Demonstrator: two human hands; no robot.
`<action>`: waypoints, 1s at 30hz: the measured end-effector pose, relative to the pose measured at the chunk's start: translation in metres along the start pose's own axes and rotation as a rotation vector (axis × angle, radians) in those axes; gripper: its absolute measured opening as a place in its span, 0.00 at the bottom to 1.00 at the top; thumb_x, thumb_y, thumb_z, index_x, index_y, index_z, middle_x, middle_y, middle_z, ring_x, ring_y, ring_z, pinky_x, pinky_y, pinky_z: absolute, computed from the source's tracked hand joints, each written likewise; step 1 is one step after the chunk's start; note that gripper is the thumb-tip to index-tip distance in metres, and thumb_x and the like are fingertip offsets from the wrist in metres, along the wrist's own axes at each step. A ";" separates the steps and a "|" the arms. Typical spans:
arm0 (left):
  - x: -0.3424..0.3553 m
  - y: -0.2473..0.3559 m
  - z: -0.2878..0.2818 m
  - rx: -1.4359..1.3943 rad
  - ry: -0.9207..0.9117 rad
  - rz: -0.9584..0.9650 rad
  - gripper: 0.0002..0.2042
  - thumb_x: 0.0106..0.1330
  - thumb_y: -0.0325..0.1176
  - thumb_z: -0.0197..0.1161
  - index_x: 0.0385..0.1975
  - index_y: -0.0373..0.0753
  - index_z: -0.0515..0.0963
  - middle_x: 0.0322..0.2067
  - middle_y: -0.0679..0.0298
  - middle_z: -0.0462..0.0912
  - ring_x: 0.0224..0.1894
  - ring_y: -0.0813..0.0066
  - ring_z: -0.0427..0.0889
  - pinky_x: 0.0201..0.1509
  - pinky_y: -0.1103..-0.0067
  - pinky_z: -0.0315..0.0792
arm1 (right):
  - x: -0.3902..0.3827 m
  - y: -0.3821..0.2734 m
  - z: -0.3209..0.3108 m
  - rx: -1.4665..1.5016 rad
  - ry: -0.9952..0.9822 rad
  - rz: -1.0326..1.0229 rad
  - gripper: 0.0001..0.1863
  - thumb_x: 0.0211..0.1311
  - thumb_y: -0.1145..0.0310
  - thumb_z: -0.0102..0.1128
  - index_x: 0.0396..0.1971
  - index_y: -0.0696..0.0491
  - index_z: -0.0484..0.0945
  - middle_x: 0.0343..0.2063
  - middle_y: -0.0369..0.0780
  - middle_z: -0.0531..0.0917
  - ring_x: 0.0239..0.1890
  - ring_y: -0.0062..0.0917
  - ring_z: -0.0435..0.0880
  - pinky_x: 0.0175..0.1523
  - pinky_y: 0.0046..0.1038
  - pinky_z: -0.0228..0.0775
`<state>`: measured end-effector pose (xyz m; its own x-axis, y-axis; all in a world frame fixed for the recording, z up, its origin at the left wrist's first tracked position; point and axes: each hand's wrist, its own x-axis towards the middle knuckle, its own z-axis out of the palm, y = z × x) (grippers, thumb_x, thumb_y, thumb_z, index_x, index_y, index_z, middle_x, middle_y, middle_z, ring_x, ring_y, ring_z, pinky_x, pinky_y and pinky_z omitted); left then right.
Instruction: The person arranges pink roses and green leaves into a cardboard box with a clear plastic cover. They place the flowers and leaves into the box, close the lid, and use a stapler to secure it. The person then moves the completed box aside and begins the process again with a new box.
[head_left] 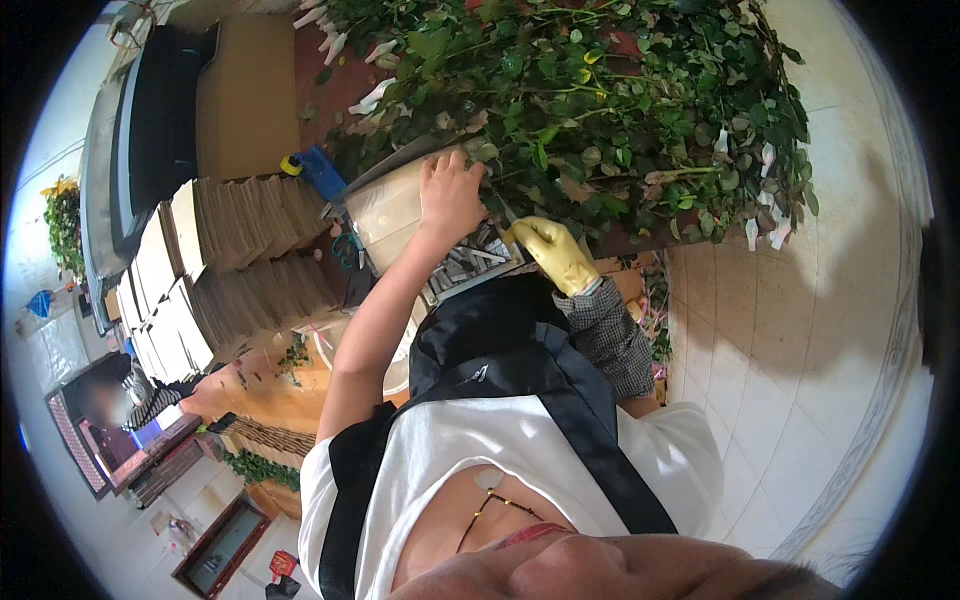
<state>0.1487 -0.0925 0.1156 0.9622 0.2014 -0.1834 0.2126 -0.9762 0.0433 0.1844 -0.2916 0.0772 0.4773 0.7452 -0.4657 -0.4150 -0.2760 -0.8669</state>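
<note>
My bare left hand (452, 197) is over a beige cardboard sheet (388, 215), its fingers curled down at the edge beside the leaves. What those fingers hold, if anything, is hidden. My right hand (552, 254), in a yellow glove with a checked sleeve, has its fingers pinched together at the near edge of the foliage; I cannot make out what is in them. Between my hands, close to my body, sits a shallow tray (478, 282) of small grey and whitish pieces. Beyond lies a heap of leafy green stems (560, 110), several tipped with buds in white sleeves (372, 97).
At the left stand tall stacks of folded cardboard (245, 225). A blue tape dispenser (321, 173) and teal-handled scissors (346, 250) lie near the sheet. A large open carton (248, 95) is at the far left. Pale floor tiles (775, 390) run along the right.
</note>
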 end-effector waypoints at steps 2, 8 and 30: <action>0.002 -0.001 -0.003 0.023 -0.085 0.000 0.23 0.48 0.39 0.73 0.46 0.43 0.81 0.51 0.56 0.76 0.60 0.60 0.72 0.67 0.62 0.61 | 0.004 0.031 0.018 0.058 0.033 -0.136 0.17 0.72 0.63 0.53 0.47 0.61 0.82 0.36 0.41 0.87 0.38 0.22 0.83 0.47 0.25 0.74; 0.019 -0.012 -0.012 0.103 -0.180 0.054 0.22 0.49 0.48 0.70 0.42 0.41 0.83 0.55 0.54 0.76 0.62 0.59 0.71 0.67 0.62 0.60 | 0.069 0.071 0.020 -0.390 0.090 0.172 0.20 0.71 0.61 0.54 0.51 0.64 0.78 0.45 0.44 0.86 0.45 0.26 0.84 0.52 0.27 0.74; -0.164 -0.129 0.089 -1.002 0.358 -0.564 0.16 0.71 0.37 0.60 0.48 0.29 0.77 0.32 0.52 0.85 0.31 0.68 0.82 0.37 0.71 0.75 | 0.079 0.117 0.009 1.095 0.201 -0.158 0.39 0.70 0.51 0.57 0.71 0.57 0.55 0.69 0.49 0.62 0.69 0.35 0.63 0.71 0.39 0.62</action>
<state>-0.0517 -0.0069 0.0530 0.6506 0.7453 -0.1459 0.5035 -0.2795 0.8175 0.1664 -0.2595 -0.0592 0.6598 0.5861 -0.4702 -0.7484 0.5686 -0.3415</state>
